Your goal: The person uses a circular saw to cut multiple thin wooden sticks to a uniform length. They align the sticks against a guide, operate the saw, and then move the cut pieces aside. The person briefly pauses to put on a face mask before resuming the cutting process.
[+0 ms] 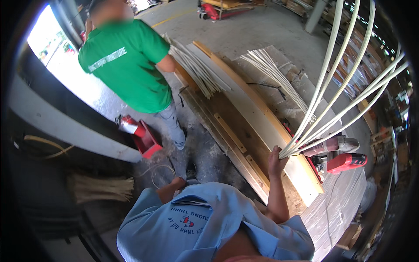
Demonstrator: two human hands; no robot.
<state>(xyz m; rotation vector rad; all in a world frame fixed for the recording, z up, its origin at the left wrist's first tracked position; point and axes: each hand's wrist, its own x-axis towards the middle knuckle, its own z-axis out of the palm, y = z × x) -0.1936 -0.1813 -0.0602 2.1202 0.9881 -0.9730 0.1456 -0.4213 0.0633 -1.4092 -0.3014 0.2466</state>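
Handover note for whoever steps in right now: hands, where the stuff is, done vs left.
Right hand: shut on the bundle of pale rods, gripped at their lower ends; the rods arc up and away to the right.
Left hand: down by the left side, nothing visibly in it; whether it is open or shut is unclear.
On the workbench: a long pale board, two more piles of pale rods, and a red power tool right beside the right hand.
A person in a green shirt stands at the far left of the bench.
Done: one bundle lifted. Left: both piles still lying on the bench.
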